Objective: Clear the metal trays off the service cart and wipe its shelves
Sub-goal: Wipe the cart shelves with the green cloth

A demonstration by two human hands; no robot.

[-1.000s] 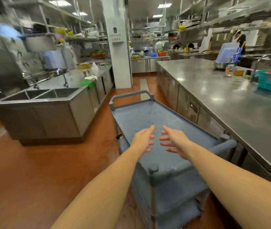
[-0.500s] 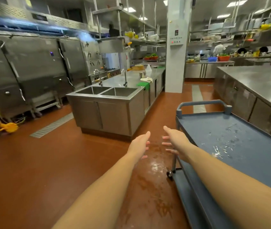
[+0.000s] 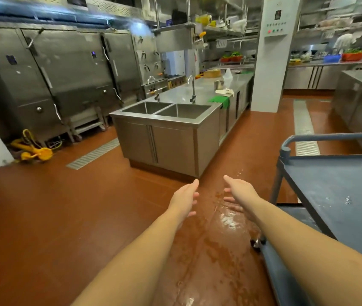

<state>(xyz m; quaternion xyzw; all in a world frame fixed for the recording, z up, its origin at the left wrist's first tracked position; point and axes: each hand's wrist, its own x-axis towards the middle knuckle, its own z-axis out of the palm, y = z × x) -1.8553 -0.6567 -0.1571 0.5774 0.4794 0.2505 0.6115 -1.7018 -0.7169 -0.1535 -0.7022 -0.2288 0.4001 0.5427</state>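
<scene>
the cart [image 3: 285,151] stands at the near right, only partly in frame. in view are its grey top shelf [image 3: 334,191], the handle [image 3: 330,136] at its far end, and a strip of the lower shelf [image 3: 286,281]. no metal trays show on any part of it in view, so the clearing looks done, though the frame cuts off the cart's right side. droplets [image 3: 347,200] and wet specks lie scattered on the top shelf, so i judge the wiping is yet to do, here and on the shelves below.

the left hand [image 3: 184,197] and right hand [image 3: 239,193] reach forward over the floor [image 3: 65,217], left of the cart and touching nothing. the palms face each other, with the fingers [image 3: 192,186] straight and slightly apart. neither hand holds a cloth. the floor under them is wet and shiny.

farther off, left of centre, is a steel surface [image 3: 182,93] with a 2-basin sink [image 3: 184,112]. a green cloth [image 3: 220,100] hangs over the surface's edge just beyond the sink. fetching a cloth is probably the next need, but i cannot tell whether this one is meant.
</scene>
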